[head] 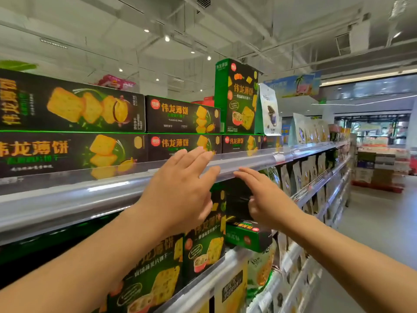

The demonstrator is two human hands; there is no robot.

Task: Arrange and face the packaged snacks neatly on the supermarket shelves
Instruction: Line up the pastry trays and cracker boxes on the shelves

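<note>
Black-and-green cracker boxes lie flat in two layers on the top shelf (248,160), among them one in the upper layer (182,115). One box (239,96) stands upright at the right end of the row. My left hand (180,188) is raised, fingers apart, in front of the top shelf's rail and holds nothing. My right hand (264,199) is spread open beside it, just below the rail, in front of a dark gap on the second shelf. Under it a green box (248,237) lies flat. Upright boxes (203,242) stand on the second shelf behind my left wrist.
White snack pouches (269,111) stand right of the upright box, and more pouches (311,129) run down the shelves to the right. The aisle floor (379,222) opens at the right, with stacked goods (381,168) at the far end.
</note>
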